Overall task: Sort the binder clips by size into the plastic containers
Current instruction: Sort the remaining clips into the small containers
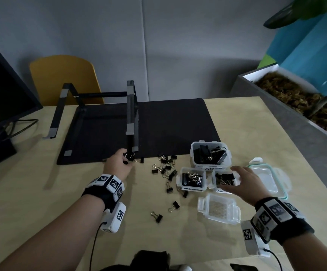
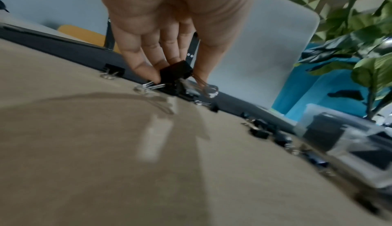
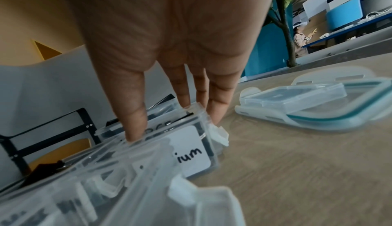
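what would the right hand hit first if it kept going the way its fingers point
Probably the medium container: the right hand points down over it, fingertips at its rim, though contact is unclear.

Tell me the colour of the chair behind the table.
Yellow chair, clearest in the head view.

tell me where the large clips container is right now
In the head view, the large clips container sits right of centre on the table, at the black mat's near edge, just behind the two smaller containers.
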